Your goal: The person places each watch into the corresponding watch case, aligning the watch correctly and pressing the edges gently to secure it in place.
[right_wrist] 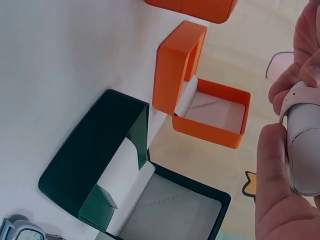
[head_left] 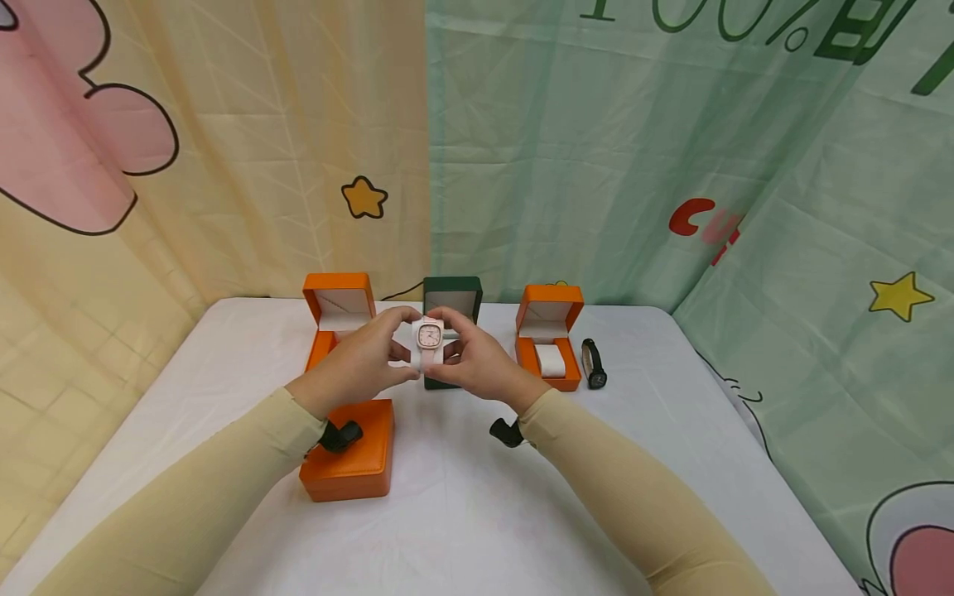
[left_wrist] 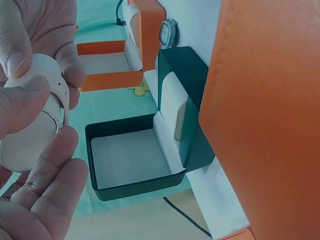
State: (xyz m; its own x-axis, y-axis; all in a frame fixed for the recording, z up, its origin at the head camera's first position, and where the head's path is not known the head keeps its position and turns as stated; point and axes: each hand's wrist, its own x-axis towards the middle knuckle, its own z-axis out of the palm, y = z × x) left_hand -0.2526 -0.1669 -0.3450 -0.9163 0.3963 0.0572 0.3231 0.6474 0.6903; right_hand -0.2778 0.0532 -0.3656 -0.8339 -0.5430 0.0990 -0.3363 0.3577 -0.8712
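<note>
The pink watch (head_left: pixel 428 342) is held upright above the green box (head_left: pixel 452 300), its square face turned toward the person and its strap running up and down, wrapped round a pale cushion; the left hand (head_left: pixel 363 360) pinches it from one side and the right hand (head_left: pixel 480 362) from the other, each grip closed lightly on the watch (fingertips on the strap edges); beneath lies a white table (head_left: pixel 477 513) with three orange boxes, two of them open, and a black watch (head_left: pixel 594 364) lying far right; printed curtains hang behind.
</note>
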